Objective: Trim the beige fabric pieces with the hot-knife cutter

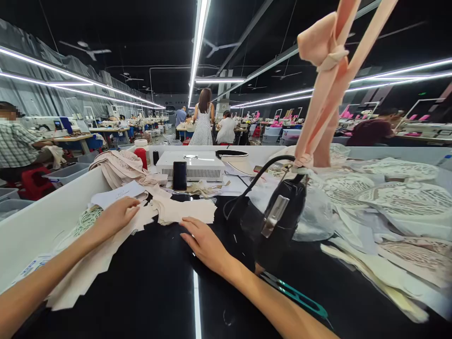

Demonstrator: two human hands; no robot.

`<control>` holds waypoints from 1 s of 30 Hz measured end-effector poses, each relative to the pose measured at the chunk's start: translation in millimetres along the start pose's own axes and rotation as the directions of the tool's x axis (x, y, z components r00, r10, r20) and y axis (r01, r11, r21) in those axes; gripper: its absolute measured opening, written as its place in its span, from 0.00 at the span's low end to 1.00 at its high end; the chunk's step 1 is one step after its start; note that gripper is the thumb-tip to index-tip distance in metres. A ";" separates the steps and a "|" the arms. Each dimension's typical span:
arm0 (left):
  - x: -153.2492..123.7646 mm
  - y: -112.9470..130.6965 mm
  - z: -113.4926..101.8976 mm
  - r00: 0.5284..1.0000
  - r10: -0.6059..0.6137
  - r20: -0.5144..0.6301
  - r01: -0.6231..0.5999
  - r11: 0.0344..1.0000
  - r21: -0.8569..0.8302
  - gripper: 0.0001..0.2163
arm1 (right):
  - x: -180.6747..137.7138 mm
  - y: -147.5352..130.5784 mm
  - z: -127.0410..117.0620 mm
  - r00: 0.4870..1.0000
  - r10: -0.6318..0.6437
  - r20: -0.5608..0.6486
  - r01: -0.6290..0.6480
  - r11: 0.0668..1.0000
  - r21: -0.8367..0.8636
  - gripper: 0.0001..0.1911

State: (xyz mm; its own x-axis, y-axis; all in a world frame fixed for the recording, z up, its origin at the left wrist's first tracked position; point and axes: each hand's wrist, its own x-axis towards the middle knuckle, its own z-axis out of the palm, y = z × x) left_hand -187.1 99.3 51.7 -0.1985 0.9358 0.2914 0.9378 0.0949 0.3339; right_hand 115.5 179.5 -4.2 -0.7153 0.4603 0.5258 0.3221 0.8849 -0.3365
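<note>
My left hand is over a spread of pale beige fabric pieces along the table's left side. Its fingers reach to the right, with the thumb apart from them; nothing shows between them. My right hand lies palm down with its fingers spread. Its fingertips rest at the near edge of a small stack of beige fabric pieces in the middle. A white paper slip with print lies just beyond my left hand.
A black device with a metal plate hangs from knotted peach straps, right of my right hand. A teal-handled tool lies by my right forearm. Lace pieces are heaped right. Behind stand a phone and a white vented box.
</note>
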 end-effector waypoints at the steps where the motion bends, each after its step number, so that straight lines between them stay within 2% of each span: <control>1: -6.8 -10.0 -8.7 0.999 -0.047 -0.005 0.047 0.999 0.019 0.23 | -2.9 -6.0 -1.2 1.000 -0.006 0.007 0.006 1.000 0.017 0.17; 4: -26.1 -33.2 -23.6 0.985 -0.170 -0.006 0.170 0.984 0.061 0.22 | -10.9 -19.8 -3.9 1.000 -0.013 0.025 0.012 0.998 0.056 0.16; 8: -43.6 -41.1 -21.7 0.969 -0.242 0.036 0.240 0.969 0.066 0.16 | -18.4 -29.5 -5.1 0.999 0.002 0.046 -0.005 0.997 0.078 0.16; 15: -49.7 -32.5 -15.9 0.969 -0.246 0.034 0.245 0.969 0.034 0.11 | -23.9 -33.2 -9.0 0.996 0.010 0.087 -0.019 0.995 0.098 0.16; 20: -50.8 -41.2 -22.5 0.966 -0.259 -0.003 0.259 0.965 0.044 0.09 | -28.5 -25.1 -5.0 0.996 -0.008 0.089 -0.003 0.993 0.115 0.16; 25: -53.3 -52.0 -22.9 0.961 -0.277 -0.004 0.277 0.958 0.071 0.12 | -30.5 -16.8 4.6 0.996 -0.038 0.086 0.029 0.994 0.102 0.17; 30: -47.1 -45.0 -16.5 0.973 -0.230 -0.013 0.230 0.971 0.062 0.13 | -30.7 -20.9 8.2 0.994 -0.045 0.098 0.036 0.995 0.092 0.16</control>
State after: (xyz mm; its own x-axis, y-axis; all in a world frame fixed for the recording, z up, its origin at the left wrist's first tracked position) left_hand -224.7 45.4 37.7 -0.4125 0.8844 0.2183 0.8826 0.3287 0.3362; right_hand 125.6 146.3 -19.7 -0.7867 0.4105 0.4611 0.2376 0.8907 -0.3877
